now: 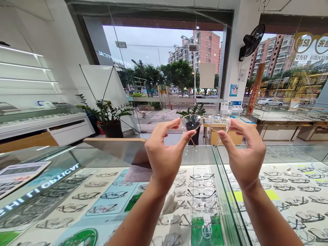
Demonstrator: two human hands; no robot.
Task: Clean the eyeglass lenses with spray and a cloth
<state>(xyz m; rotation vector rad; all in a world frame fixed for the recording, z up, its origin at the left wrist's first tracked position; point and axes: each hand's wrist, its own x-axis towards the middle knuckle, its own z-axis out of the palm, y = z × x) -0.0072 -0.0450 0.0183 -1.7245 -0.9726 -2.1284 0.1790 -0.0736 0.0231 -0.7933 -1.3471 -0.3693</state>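
Note:
A pair of eyeglasses (191, 122) with thin gold-coloured rims is held up in front of me, above the glass counter (215, 160). My left hand (165, 147) pinches the frame's left side between thumb and fingers. On the other side my right hand (244, 147) pinches the right end near the hinge. The lenses are clear enough to see the room through them. The temples hang down behind the rims, partly hidden by my hands. Below my wrists, rows of spectacles (201, 193) lie under the counter glass.
A calculator (23, 176) lies on the counter at the left. A wooden-edged board (115, 140) stands just beyond the counter. Potted plants (110, 116) stand near the glass doors. A black fan (252, 41) is mounted on the pillar; more display counters (282, 118) line the right.

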